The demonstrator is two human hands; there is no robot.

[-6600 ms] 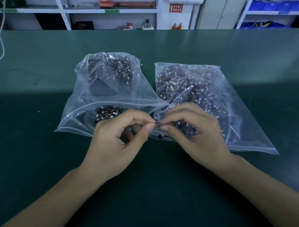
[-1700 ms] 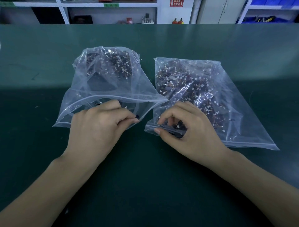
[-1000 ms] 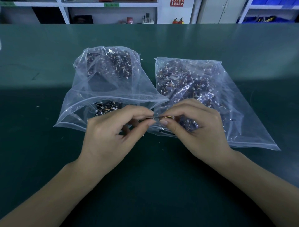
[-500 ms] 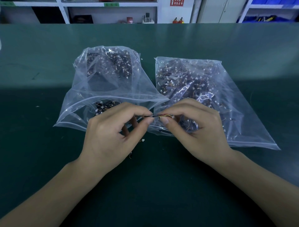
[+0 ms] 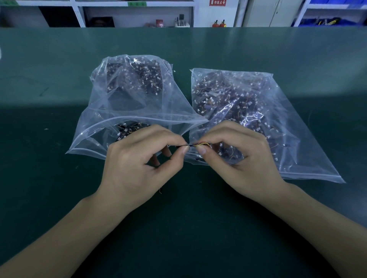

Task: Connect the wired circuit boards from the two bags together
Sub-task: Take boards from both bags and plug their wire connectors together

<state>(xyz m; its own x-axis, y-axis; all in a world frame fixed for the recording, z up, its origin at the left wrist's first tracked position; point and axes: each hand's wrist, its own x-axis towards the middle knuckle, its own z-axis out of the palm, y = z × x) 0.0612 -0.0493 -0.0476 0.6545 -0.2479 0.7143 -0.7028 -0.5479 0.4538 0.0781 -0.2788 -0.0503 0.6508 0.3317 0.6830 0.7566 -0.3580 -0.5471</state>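
On the dark green table [image 5: 59, 198], two clear zip bags lie side by side, both heaped with small dark circuit boards carrying thin wires and little white connectors. Left bag [image 5: 127, 95] has its mouth gaping toward the near side, and a cluster of boards shows just inside the opening; right bag [image 5: 268, 111] lies flatter, its zip edge running along its near right side. Just in front of the bags' near edges, at the middle of the scene, the two hands meet fingertip to fingertip. Left hand [image 5: 137, 166] pinches a small dark piece [image 5: 181, 146] between thumb and forefinger, its other fingers curled underneath; right hand [image 5: 244, 158] pinches the yellow and orange wires [image 5: 202, 144] of a second piece the same way. The two pieces touch end to end between the thumbs, though whether they are plugged together is too small to tell. Both forearms reach in from the near corners. Beyond the far table edge stand white shelves [image 5: 137, 12] with a green label [image 5: 137, 3] whose writing cannot be read, a red and white sign [image 5: 217, 2] with Chinese characters too blurred to make out, two small red bottles [image 5: 218, 23], and blue bins [image 5: 325, 20] at the far right.
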